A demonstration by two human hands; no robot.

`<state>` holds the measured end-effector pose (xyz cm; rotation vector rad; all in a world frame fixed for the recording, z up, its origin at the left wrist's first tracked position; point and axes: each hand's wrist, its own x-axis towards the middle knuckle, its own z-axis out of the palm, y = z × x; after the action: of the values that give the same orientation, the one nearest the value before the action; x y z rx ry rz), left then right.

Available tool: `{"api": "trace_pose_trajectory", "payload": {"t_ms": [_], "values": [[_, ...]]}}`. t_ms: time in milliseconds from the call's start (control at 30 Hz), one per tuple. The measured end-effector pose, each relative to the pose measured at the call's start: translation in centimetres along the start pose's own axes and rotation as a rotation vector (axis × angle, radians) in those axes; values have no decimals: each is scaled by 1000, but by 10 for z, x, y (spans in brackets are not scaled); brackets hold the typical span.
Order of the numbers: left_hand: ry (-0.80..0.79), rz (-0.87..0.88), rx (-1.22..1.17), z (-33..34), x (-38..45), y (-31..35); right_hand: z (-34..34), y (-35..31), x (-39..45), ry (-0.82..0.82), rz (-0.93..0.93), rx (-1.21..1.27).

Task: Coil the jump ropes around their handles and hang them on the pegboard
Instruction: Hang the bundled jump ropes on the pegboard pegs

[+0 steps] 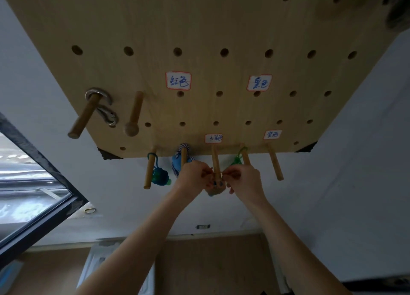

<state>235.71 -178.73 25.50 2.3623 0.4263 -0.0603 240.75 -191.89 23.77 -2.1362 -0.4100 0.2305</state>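
Observation:
A wooden pegboard (199,72) fills the upper view, with several wooden pegs along its bottom edge. Both hands are raised to the middle peg (215,163). My left hand (195,176) and my right hand (244,179) each pinch a thin cord on either side of that peg's tip. A coiled rope bundle (214,189) hangs just below the fingers, mostly hidden by them. A teal coiled rope (160,177) hangs from the left peg, a blue-white rope (180,159) from the peg beside it, and a green rope (238,159) from a peg on the right.
A metal carabiner (104,108) hangs on a long peg at the board's left. An unused peg (275,163) sticks out at the right. Handwritten labels (178,80) are stuck on the board. A dark-framed window (37,183) is at the left, wooden floor below.

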Motion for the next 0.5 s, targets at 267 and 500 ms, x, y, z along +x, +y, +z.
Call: {"api": "trace_pose_trajectory", "payload": {"t_ms": [267, 500], "values": [[131, -108, -110, -12, 14, -4, 9, -22, 60, 57, 38, -6], [187, 15, 32, -14, -27, -15, -3, -20, 45, 33, -22, -20]]}}
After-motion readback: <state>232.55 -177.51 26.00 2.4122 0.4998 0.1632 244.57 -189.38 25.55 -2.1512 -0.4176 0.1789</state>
